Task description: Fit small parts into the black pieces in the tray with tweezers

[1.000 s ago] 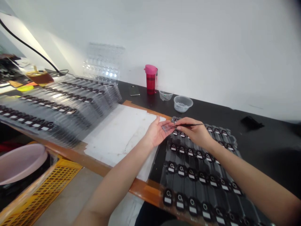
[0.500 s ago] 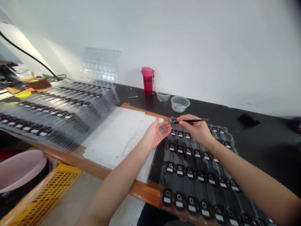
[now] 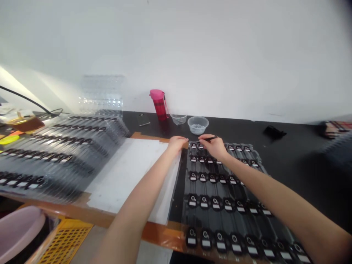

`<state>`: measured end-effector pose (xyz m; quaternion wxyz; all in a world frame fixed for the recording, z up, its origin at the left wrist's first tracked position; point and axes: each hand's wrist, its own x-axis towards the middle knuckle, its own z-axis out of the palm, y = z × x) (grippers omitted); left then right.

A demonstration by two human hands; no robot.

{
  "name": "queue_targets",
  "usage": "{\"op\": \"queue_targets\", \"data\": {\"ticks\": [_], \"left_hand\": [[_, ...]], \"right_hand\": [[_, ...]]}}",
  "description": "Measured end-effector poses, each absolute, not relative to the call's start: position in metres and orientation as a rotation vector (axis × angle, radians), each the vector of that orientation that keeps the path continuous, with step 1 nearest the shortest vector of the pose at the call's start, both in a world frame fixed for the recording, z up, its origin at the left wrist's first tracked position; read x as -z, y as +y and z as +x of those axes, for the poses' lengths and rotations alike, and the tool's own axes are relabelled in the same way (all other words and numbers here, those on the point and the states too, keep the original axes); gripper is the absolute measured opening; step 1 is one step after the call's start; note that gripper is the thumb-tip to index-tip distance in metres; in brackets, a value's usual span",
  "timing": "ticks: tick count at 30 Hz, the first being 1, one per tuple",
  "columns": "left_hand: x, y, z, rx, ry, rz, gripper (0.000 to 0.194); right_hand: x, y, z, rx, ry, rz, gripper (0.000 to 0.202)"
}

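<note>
— So, the right hand (image 3: 216, 146)?
— Pinched on thin black tweezers (image 3: 208, 139), tip over the far row of the parts tray (image 3: 220, 190).
— And the left hand (image 3: 177, 142)?
— Curled, palm down, beside the tray's far corner; what it grips, I cannot tell.

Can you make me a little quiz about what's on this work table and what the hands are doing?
1. True or false: the right hand holds a thin dark tool over the far end of the tray of small black parts.
2. What colour is the bottle standing by the wall?
A. blue
B. pink and red
C. green
3. Fill in: beside the bottle are two clear ____, the small one and the bigger one.

Key:
1. true
2. B
3. bowls. Also, the left hand rests at the tray's left far corner, next to the white sheet.
</note>
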<state>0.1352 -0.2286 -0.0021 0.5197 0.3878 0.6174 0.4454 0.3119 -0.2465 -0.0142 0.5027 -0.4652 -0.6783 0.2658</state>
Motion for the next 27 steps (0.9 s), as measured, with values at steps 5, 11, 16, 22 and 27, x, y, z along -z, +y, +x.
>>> {"op": "queue_targets", "data": {"ticks": [5,11,16,22,27], "left_hand": [[0.014,-0.207,0.146,-0.952,1.595,1.145,0.019],[0.024,-0.199,0.150,-0.803,1.633,1.307,0.021],[0.029,-0.196,0.151,-0.759,1.657,1.375,0.019],[0.033,-0.195,0.151,-0.740,1.689,1.404,0.022],[0.038,-0.192,0.150,-0.746,1.712,1.456,0.024]], "right_hand": [[0.020,-0.248,0.306,-0.617,-1.659,-1.116,0.013],[0.023,-0.250,0.305,-0.596,-1.667,-1.109,0.012],[0.025,-0.249,0.306,-0.587,-1.671,-1.117,0.012],[0.025,-0.250,0.305,-0.583,-1.675,-1.129,0.014],[0.024,-0.251,0.305,-0.572,-1.676,-1.131,0.013]]}}
